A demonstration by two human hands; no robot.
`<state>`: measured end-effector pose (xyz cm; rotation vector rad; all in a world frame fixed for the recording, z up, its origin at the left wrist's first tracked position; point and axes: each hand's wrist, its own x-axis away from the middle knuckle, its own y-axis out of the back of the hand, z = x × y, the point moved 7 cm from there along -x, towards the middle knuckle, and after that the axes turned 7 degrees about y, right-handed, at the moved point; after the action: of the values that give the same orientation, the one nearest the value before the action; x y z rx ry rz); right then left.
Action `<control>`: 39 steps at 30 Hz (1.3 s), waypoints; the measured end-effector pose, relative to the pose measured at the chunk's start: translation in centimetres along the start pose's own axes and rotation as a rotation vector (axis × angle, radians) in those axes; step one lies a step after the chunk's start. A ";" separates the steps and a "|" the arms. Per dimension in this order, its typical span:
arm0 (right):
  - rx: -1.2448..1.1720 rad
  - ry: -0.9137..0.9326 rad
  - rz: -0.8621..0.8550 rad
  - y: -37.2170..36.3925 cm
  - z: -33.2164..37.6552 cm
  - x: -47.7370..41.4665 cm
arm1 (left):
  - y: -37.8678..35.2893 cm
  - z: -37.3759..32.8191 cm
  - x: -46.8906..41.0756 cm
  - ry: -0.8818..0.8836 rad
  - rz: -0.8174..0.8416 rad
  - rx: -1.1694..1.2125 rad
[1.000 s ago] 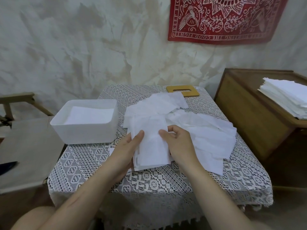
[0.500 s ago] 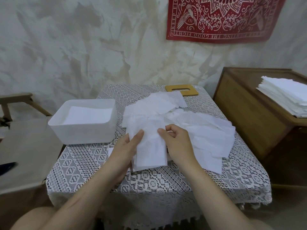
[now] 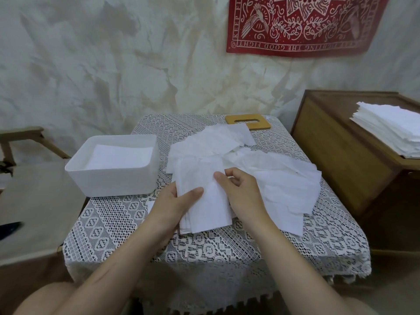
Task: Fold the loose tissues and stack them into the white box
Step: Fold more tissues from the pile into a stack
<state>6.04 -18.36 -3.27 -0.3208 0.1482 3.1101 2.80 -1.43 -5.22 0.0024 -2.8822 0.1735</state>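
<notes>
Fingers (image 3: 193, 193) of left hand (image 3: 175, 204) and right hand (image 3: 244, 194) pinch the folded tissue (image 3: 204, 212) by its sides, probably squaring it for the white box (image 3: 109, 185).

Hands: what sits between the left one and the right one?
A folded tissue, held at its sides by the left hand and the right hand. It shows in the head view.

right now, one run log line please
phase: folding | left hand: holds folded tissue | right hand: pinches its edge | white box: holds stacked tissues
</notes>
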 end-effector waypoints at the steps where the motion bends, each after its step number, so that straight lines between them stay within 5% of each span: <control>1: 0.002 -0.006 0.029 -0.1 0.1 0.0 | 0.0 0.0 0.0 -0.004 -0.005 0.009; 7: 0.038 -0.061 0.214 -0.5 -0.2 0.9 | 0.7 -0.1 -0.2 -0.022 -0.054 0.058; 39: 0.084 0.013 0.222 -0.6 -0.4 1.0 | 0.7 -0.5 0.0 -0.021 -0.074 0.071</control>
<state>5.17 -17.76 -3.92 -0.3452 0.3368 3.3074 2.88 -0.64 -4.84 0.1246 -2.8900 0.2632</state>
